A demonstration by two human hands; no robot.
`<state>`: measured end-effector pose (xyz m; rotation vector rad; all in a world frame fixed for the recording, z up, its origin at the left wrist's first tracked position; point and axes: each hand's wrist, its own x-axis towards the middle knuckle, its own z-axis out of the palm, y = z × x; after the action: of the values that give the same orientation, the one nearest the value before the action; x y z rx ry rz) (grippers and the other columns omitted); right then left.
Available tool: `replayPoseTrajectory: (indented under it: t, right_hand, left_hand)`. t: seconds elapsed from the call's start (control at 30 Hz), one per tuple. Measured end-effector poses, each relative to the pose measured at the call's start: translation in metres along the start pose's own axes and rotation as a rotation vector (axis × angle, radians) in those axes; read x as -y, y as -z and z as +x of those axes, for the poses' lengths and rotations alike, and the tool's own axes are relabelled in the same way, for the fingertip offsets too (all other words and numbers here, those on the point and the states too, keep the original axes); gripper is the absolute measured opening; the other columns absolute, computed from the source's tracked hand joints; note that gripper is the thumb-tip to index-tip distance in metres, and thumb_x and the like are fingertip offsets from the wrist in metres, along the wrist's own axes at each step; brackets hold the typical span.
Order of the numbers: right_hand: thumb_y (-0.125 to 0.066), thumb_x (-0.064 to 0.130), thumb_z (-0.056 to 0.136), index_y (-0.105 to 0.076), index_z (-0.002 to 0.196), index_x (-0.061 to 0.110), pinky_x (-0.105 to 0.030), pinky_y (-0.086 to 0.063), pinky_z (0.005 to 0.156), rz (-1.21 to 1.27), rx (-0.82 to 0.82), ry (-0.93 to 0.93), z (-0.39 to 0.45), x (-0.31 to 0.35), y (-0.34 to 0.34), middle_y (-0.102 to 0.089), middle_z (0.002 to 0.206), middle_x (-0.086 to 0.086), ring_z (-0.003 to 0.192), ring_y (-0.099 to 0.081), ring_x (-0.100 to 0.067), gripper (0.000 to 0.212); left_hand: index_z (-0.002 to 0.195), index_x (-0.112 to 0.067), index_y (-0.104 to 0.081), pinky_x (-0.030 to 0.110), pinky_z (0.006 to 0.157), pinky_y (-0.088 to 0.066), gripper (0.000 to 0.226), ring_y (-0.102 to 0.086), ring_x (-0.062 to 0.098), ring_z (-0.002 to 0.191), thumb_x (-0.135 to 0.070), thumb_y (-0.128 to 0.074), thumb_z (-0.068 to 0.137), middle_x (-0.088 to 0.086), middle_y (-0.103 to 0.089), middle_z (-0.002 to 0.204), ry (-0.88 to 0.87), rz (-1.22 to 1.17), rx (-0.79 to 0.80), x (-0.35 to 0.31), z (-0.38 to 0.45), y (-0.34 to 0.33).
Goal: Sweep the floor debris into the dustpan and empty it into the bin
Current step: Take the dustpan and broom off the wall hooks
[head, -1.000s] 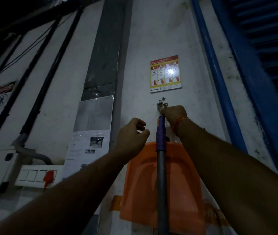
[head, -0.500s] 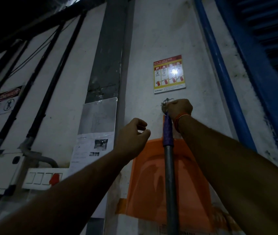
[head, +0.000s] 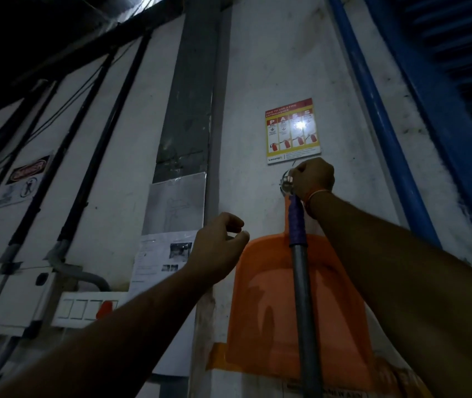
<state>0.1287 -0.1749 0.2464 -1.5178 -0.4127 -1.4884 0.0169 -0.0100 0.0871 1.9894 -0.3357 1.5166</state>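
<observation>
Both hands raised toward a dim white wall (head: 257, 53). Right hand (head: 312, 178), centre right of the frame, fingers curled at the top end of a long handle (head: 301, 271), right at a small metal hook or ring (head: 286, 180) fixed to the wall; whether gripping the handle tip or the metal loop itself, cannot tell. Orange thread band (head: 315, 195) round that wrist. Left hand (head: 217, 245), lower and left of the handle, loosely curled in mid-air, holding nothing, touching nothing, just beside the upper left corner of the dustpan.

Handle hanging straight down from the hook: purple grip on the upper part, grey tube below, running out of the bottom edge of the frame. Orange dustpan (head: 263, 311) flat against the wall directly behind the handle, lower centre, its narrow neck reaching up toward the same hook.

Just above the right hand, a red and yellow fire-extinguisher instruction poster (head: 293, 130). Left of centre, a grey vertical duct (head: 189, 96) with papers (head: 168, 248) taped beneath. Lower left, a white switch plate (head: 85, 308) with one red switch, beside a white electrical box (head: 13, 297). Far left, a danger sign (head: 25, 179) among black conduits. Upper right, a blue pipe (head: 372, 110) and blue shutter (head: 459, 53).
</observation>
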Motion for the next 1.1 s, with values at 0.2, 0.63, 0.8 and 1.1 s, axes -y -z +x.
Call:
replayPoseTrajectory:
  t: [0.2, 0.63, 0.8, 1.1]
  right_hand:
    - [-0.067, 0.027, 0.089, -0.074, 0.098, 0.003, -0.038, -0.059, 0.080, -0.026, 0.074, 0.000, 0.002, 0.013, -0.007, -0.073, 0.095, -0.012, 0.089, -0.069, -0.025, 0.027]
    - [-0.067, 0.014, 0.087, -0.077, 0.091, 0.015, -0.032, -0.054, 0.081, 0.526, 0.274, 0.099, -0.039, 0.001, 0.003, -0.073, 0.085, -0.002, 0.079, -0.065, -0.013, 0.011]
    - [-0.065, 0.012, 0.090, -0.076, 0.086, 0.018, -0.033, -0.048, 0.069, 0.620, 0.482, 0.075, -0.071, -0.009, 0.011, -0.073, 0.087, -0.010, 0.074, -0.056, -0.023, 0.014]
    - [-0.065, 0.012, 0.089, -0.078, 0.088, 0.011, -0.030, -0.046, 0.060, 0.579, 0.672, 0.106, -0.140, -0.009, 0.005, -0.069, 0.080, -0.022, 0.061, -0.051, -0.018, 0.013]
  left_hand:
    - [0.131, -0.017, -0.059, 0.021, 0.073, -0.057, 0.031, -0.065, 0.010, 0.101, -0.028, -0.060, 0.102, 0.001, -0.064, 0.127, -0.004, 0.038, 0.004, 0.005, 0.000, 0.012]
    - [0.127, -0.014, -0.061, 0.036, 0.092, -0.058, 0.026, -0.066, 0.016, 0.105, -0.022, -0.061, 0.102, 0.002, -0.067, 0.117, 0.071, -0.043, -0.063, 0.025, 0.003, 0.036]
    - [0.130, -0.010, -0.057, 0.028, 0.085, -0.055, 0.030, -0.066, 0.021, 0.109, -0.014, -0.060, 0.101, 0.008, -0.065, 0.122, 0.204, -0.311, -0.030, 0.014, 0.014, 0.029]
    - [0.129, -0.014, -0.053, 0.030, 0.080, -0.055, 0.031, -0.067, 0.021, 0.105, -0.015, -0.063, 0.099, 0.010, -0.064, 0.119, 0.331, -0.371, 0.136, 0.010, -0.003, 0.020]
